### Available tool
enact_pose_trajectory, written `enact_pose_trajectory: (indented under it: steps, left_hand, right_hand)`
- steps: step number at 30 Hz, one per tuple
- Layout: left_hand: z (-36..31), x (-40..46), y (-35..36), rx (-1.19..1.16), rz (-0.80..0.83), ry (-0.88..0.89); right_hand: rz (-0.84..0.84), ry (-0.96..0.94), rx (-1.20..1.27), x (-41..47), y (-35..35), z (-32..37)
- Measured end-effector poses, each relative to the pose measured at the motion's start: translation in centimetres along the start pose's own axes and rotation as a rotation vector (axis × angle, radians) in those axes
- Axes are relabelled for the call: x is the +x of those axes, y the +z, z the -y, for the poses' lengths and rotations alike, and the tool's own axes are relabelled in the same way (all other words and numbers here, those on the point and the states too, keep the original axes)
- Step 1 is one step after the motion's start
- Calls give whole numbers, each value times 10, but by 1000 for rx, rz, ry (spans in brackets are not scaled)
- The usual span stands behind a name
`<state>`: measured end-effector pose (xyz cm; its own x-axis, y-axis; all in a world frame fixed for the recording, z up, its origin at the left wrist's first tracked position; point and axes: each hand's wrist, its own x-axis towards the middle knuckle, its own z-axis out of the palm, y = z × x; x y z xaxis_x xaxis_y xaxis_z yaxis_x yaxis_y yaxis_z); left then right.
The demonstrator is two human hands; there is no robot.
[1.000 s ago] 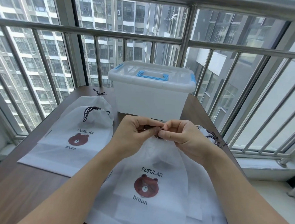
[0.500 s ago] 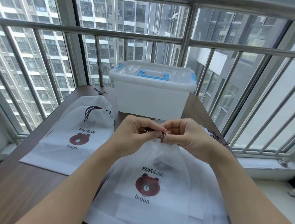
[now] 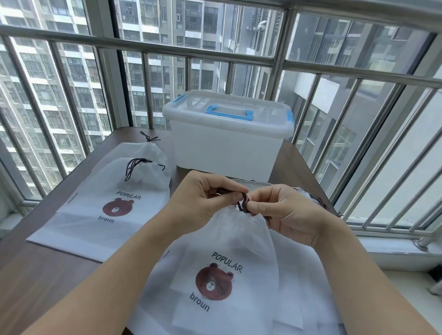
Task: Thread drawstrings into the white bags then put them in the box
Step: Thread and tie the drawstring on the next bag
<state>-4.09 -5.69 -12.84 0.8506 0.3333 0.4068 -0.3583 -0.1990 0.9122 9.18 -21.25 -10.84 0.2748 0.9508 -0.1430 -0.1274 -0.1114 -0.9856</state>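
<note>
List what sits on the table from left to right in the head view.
Finished bags → left hand → drawstring → right hand. Box stands farther back, behind the hands.

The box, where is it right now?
In the head view the box stands lid-on at the table's far edge, centred against the railing, just beyond both hands and right of the two finished bags.
</note>
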Motion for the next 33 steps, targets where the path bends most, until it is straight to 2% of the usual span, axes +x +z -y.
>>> enact_pose_trajectory:
  steps: [8, 15, 20, 22, 28, 33]
  left_hand:
    - [2, 0, -1, 17, 3, -2]
    - [3, 0, -2, 84, 28, -14]
    - [7, -1, -1, 54, 36, -51]
    - [6, -1, 0, 35, 19, -49]
    - [2, -1, 2, -9, 1, -35]
    - [-4, -3, 3, -85, 16, -62]
  right_hand:
    - [-105, -59, -172, 11, 7, -7]
    - [-273, -239, -350, 18, 7, -11]
    - [-249, -258, -377, 20, 9, -15]
    - [-205, -222, -348, 17, 6, -13]
    - [-29, -29, -7, 3, -5, -5]
    - [-21, -14, 57, 4, -5, -5]
